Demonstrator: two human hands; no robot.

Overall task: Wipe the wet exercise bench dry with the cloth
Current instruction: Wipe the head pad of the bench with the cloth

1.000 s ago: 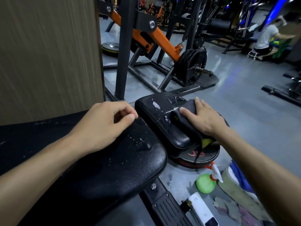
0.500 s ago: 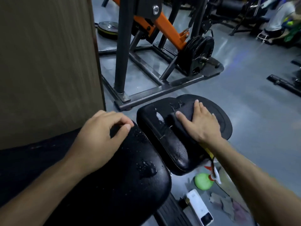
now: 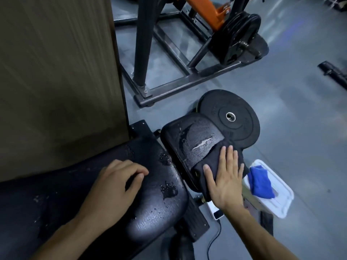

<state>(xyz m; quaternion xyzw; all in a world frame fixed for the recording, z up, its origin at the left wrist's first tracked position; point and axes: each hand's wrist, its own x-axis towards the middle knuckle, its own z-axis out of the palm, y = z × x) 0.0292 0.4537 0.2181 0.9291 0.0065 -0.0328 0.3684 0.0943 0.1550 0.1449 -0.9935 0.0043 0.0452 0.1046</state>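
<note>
A black padded exercise bench fills the lower left: its long pad carries water droplets, and its smaller seat pad beyond shows a wet patch and a tear. A dark cloth lies over the near right part of the seat pad. My right hand presses flat on that cloth, fingers straight and spread. On the long pad my left hand rests with its fingers loosely curled, holding nothing.
A black weight plate lies on the floor just past the seat pad. A white container with a blue cloth on it sits at the right. A wooden panel stands at left, a steel machine frame behind.
My right hand has drawn the cloth back toward me along the seat pad, baring the wet, torn surface. The view has tilted downward. The left hand stays on the long pad.
</note>
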